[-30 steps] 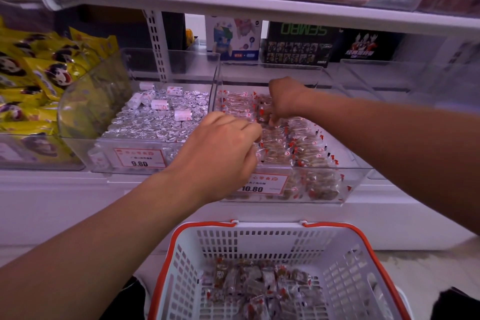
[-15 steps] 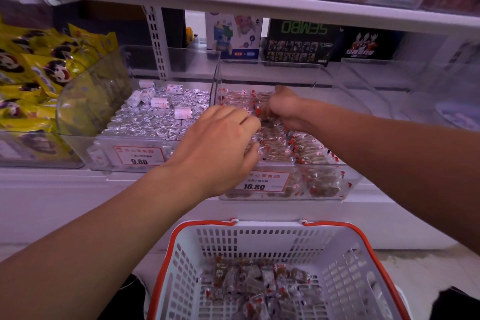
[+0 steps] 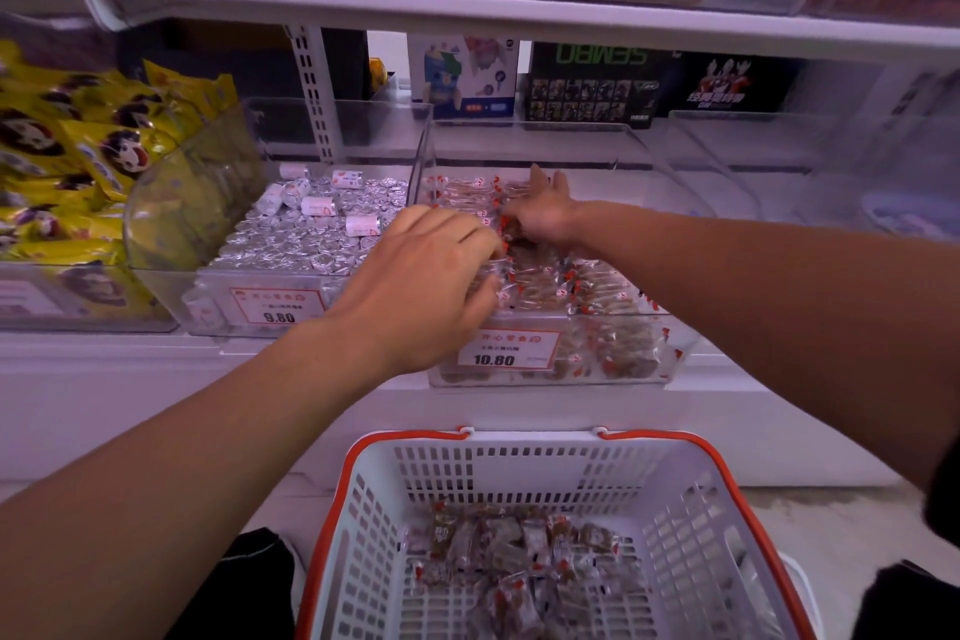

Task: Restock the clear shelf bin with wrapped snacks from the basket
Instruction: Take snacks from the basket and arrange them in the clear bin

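Since a second ago, right hand (image 3: 545, 216) pushed deeper toward twelve o'clock and fanned open, fingers spread flat over the wrapped snacks (image 3: 587, 286), gripping nothing. Snacks heaped in the clear shelf bin (image 3: 623, 369), directly under both palms. Left hand (image 3: 426, 286) at eight o'clock of the right, knuckles up, fingers curled down into the pile; grasp impossible to tell. At six o'clock, basket (image 3: 519, 463) with more wrapped pieces. At nine o'clock, foil-sweet bin (image 3: 244, 299).

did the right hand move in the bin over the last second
Yes. The right hand slid toward the clear bin's front, nearer the 10.80 price tag, fingers now spread.
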{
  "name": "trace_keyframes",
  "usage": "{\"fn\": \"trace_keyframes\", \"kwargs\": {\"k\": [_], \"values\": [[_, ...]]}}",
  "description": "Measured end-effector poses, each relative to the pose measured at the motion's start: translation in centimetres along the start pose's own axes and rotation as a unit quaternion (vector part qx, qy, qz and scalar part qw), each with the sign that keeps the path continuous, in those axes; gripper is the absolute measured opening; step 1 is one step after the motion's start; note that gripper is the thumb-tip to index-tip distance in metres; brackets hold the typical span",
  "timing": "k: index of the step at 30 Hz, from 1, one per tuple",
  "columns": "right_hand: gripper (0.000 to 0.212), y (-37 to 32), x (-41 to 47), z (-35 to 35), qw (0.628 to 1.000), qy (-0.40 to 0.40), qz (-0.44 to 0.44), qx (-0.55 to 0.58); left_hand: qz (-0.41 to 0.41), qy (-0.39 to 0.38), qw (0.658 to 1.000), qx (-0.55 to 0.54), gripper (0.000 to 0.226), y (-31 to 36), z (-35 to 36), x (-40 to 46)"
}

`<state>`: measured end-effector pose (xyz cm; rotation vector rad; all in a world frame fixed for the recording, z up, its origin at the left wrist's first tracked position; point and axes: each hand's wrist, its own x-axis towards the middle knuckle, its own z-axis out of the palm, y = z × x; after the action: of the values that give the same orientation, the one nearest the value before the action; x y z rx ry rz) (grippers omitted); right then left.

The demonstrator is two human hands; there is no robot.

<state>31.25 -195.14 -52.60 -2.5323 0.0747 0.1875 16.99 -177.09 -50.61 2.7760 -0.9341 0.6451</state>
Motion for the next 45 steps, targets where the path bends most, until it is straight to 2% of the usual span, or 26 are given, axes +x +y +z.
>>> {"fn": "trace_keyframes", "kwargs": {"k": [4,6,7,8,10,11,12,13,14,15,17,18,20,21,22,24,26,28,30,32,33,35,39,41,43,45], "values": [[0.086,-0.9,-2.2,-2.7,1.0,0.018,-0.022,0.003,0.004,0.032,0.999,-0.022,0.022,0.5,-0.4,-0.6],[0.072,-1.6,-4.2,-4.1,0.995,0.068,-0.063,0.04,0.027,0.092,0.995,-0.031,0.014,1.0,-1.1,-0.8],[0.058,-1.8,-5.6,-4.7,0.986,0.122,-0.102,0.044,0.057,0.138,0.988,-0.039,0.01,1.3,-1.3,-1.1],[0.04,-1.8,-7.4,-5.1,0.965,0.204,-0.159,0.04,0.092,0.178,0.979,-0.049,0.01,1.8,-1.4,-1.6],[0.015,-1.0,-11.9,-4.8,0.875,0.376,-0.299,0.054,0.163,0.204,0.963,-0.067,0.018,3.4,-0.2,-3.2],[0.017,0.1,-14.1,-3.8,0.826,0.424,-0.363,0.076,0.192,0.181,0.962,-0.07,0.02,4.2,1.0,-4.1],[0.019,1.5,-16.4,-1.9,0.796,0.437,-0.407,0.097,0.213,0.126,0.967,-0.065,0.022,5.0,2.5,-5.2],[0.02,3.3,-18.2,0.4,0.793,0.418,-0.431,0.105,0.216,0.028,0.975,-0.047,0.024,5.5,4.1,-6.1],[0.02,5.2,-19.3,3.2,0.816,0.374,-0.431,0.093,0.189,-0.104,0.976,-0.021,0.027,5.7,5.8,-6.9],[0.018,7.3,-20.0,6.3,0.859,0.306,-0.406,0.06,0.134,-0.243,0.961,0.004,0.03,5.7,7.6,-7.9],[0.015,11.5,-20.6,11.8,0.959,0.082,-0.265,-0.053,-0.011,-0.426,0.905,0.003,0.037,5.0,11.7,-10.6],[0.022,14.0,-20.6,14.2,0.979,-0.052,-0.167,-0.106,-0.099,-0.482,0.87,-0.025,0.042,4.8,13.8,-12.3],[0.053,19.9,-21.6,18.4,0.952,-0.271,0.019,-0.144,-0.268,-0.547,0.784,-0.118,0.071,5.5,17.7,-16.2],[0.067,22.8,-22.5,20.0,0.925,-0.338,0.097,-0.146,-0.326,-0.565,0.74,-0.163,0.085,6.3,19.5,-18.0],[0.078,25.5,-23.5,21.2,0.905,-0.366,0.17,-0.138,-0.369,-0.579,0.7,-0.198,0.095,7.3,21.2,-19.5],[0.097,29.7,-24.8,23.3,0.903,-0.33,0.263,-0.074,-0.433,-0.587,0.639,-0.243,0.106,9.3,24.0,-21.4],[0.115,31.5,-25.5,24.9,0.911,-0.267,0.314,0.018,-0.487,-0.56,0.603,-0.292,0.115,11.4,26.5,-22.5],[0.131,31.8,-25.6,26.6,0.914,-0.235,0.324,0.064,-0.517,-0.523,0.589,-0.334,0.113,13.5,28.7,-23.4],[0.136,31.8,-25.3,29.1,0.927,-0.234,0.293,0.02,-0.538,-0.491,0.604,-0.323,0.09,15.4,31.3,-24.4],[0.124,30.7,-25.2,30.7,0.936,-0.21,0.284,0.016,-0.563,-0.444,0.639,-0.28,0.073,16.4,31.9,-24.8],[0.109,30.1,-24.9,31.6,0.935,-0.196,0.295,0.031,-0.58,-0.427,0.64,-0.268,0.072,16.5,32.3,-24.7],[0.076,29.0,-24.5,33.2,0.94,-0.179,0.288,0.038,-0.629,-0.397,0.61,-0.274,0.072,16.4,32.8,-24.4],[0.079,28.2,-24.1,34.0,0.944,-0.245,0.222,-0.019,-0.673,-0.397,0.567,-0.26,0.09,15.0,33.3,-25.0],[0.057,28.7,-23.5,33.2,0.943,-0.27,0.195,0.02,-0.669,-0.414,0.551,-0.278,0.077,14.0,33.3,-25.6],[0.036,29.1,-23.1,32.2,0.935,-0.28,0.197,0.088,-0.686,-0.398,0.509,-0.334,0.062,13.4,33.3,-26.3],[0.025,29.3,-23.1,31.3,0.904,-0.283,0.257,0.193,-0.709,-0.374,0.459,-0.383,0.056,13.1,33.2,-26.8]]}}
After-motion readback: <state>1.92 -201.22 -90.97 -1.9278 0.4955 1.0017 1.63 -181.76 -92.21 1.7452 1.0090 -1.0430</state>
